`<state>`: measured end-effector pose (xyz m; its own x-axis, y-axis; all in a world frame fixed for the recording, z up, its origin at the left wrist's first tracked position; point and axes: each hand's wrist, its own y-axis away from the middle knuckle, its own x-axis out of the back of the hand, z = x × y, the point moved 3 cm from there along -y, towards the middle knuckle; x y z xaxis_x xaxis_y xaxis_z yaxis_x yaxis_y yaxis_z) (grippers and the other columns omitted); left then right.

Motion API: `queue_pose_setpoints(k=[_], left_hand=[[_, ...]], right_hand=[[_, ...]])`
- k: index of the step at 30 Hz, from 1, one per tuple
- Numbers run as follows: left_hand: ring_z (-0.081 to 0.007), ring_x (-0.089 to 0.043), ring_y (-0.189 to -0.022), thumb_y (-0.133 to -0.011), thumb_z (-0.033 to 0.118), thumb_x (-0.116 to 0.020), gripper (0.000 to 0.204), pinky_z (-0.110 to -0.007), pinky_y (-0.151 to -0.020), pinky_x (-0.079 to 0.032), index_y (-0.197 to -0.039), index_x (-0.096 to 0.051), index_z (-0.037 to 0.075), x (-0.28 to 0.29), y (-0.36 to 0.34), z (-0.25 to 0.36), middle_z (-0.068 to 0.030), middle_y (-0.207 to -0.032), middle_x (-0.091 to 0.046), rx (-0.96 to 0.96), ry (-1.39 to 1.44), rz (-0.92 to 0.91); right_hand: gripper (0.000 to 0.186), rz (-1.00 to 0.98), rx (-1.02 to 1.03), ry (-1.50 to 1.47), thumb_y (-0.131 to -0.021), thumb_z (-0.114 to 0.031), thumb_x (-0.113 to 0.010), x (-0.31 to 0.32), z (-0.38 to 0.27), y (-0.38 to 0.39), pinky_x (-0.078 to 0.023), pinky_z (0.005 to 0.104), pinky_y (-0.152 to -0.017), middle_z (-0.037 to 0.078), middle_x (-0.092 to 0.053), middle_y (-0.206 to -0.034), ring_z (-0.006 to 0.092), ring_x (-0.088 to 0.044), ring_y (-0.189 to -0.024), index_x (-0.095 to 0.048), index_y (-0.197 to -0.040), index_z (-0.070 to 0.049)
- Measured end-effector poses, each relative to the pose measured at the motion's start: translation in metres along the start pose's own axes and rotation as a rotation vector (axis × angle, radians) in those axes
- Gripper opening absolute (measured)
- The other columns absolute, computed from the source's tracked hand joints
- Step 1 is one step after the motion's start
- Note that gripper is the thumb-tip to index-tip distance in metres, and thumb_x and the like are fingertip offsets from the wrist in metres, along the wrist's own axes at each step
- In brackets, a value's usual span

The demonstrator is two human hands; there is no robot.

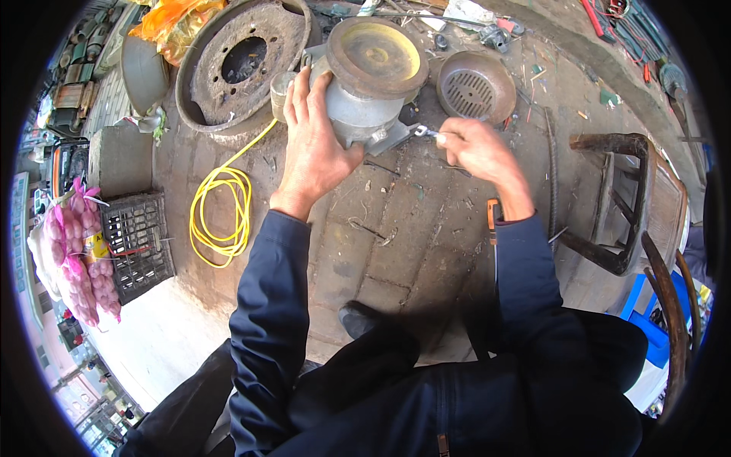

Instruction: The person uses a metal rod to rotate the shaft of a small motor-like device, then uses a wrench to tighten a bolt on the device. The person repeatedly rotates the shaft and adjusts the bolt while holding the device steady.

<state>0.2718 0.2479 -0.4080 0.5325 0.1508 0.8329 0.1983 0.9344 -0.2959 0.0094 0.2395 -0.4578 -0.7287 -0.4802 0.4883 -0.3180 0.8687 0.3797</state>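
A grey motor point(362, 116) stands on the ground at the top middle, with a wide, worn yellow-and-brown disc point(378, 58) on top. My left hand point(314, 156) grips its left side, fingers reaching up toward the disc and thumb low on the body. At the motor's lower right is a metal foot point(390, 137). Closed around a small wrench point(423, 131), my right hand point(480, 151) keeps the tool's silver head beside that foot. The fastener there is too small to make out. A yellow cable point(245, 199) runs from the motor's left side into a loose coil.
Behind on the left lies a rusty wheel rim point(199, 76); a round slotted metal bowl point(477, 87) lies right of the motor. A wooden stool point(636, 221) is tipped over at the right. Far left are a black crate point(137, 242) and pink net bags of garlic point(78, 251).
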Motion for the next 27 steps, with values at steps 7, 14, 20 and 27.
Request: queue_pose_setpoints(k=[7, 14, 20, 27], left_hand=[[-0.0522, -0.021, -0.149, -0.062, 0.014, -0.084, 0.106, -0.059, -0.124, -0.023, -0.153, -0.03, 0.003, -0.001, 0.001, -0.002, -0.0302, -0.16, -0.024, 0.029, -0.022, 0.007], [-0.0522, -0.022, -0.149, -0.063, 0.015, -0.084, 0.106, -0.059, -0.124, -0.022, -0.153, -0.03, 0.002, 0.002, -0.001, 0.002, -0.03, -0.161, -0.024, 0.018, -0.01, 0.028], [-0.0522, -0.021, -0.149, -0.061, 0.01, -0.083, 0.106, -0.058, -0.124, -0.022, -0.152, -0.03, 0.001, 0.004, 0.0, 0.003, -0.03, -0.161, -0.024, 0.03, 0.003, 0.027], [-0.051, -0.019, -0.15, -0.06, 0.009, -0.082, 0.108, -0.057, -0.125, -0.022, -0.153, -0.029, 0.002, 0.006, 0.0, 0.007, -0.0288, -0.162, -0.022, 0.051, 0.019, 0.008]], right_hand=[[0.033, 0.449, 0.308, -0.328, -0.09, -0.032, -0.08, -0.055, -0.059, 0.01, -0.052, 0.0364, -0.061, 0.012, -0.069, -0.074, 0.0195, -0.065, -0.063, -0.065, -0.089, -0.003], [0.032, 0.586, 0.418, 0.207, -0.092, -0.032, -0.074, -0.071, -0.078, 0.004, -0.054, 0.0497, -0.06, 0.016, -0.064, -0.095, 0.038, -0.068, -0.072, -0.058, -0.096, -0.005], [0.034, 0.584, 0.327, 0.192, -0.092, -0.034, -0.075, -0.064, -0.079, 0.009, -0.053, 0.0518, -0.063, 0.015, -0.065, -0.093, 0.0399, -0.068, -0.076, -0.058, -0.098, -0.005], [0.032, 0.513, 0.317, 0.202, -0.097, -0.032, -0.068, -0.059, -0.071, 0.008, -0.053, 0.0526, -0.063, 0.019, -0.064, -0.097, 0.0417, -0.068, -0.076, -0.058, -0.101, -0.002]])
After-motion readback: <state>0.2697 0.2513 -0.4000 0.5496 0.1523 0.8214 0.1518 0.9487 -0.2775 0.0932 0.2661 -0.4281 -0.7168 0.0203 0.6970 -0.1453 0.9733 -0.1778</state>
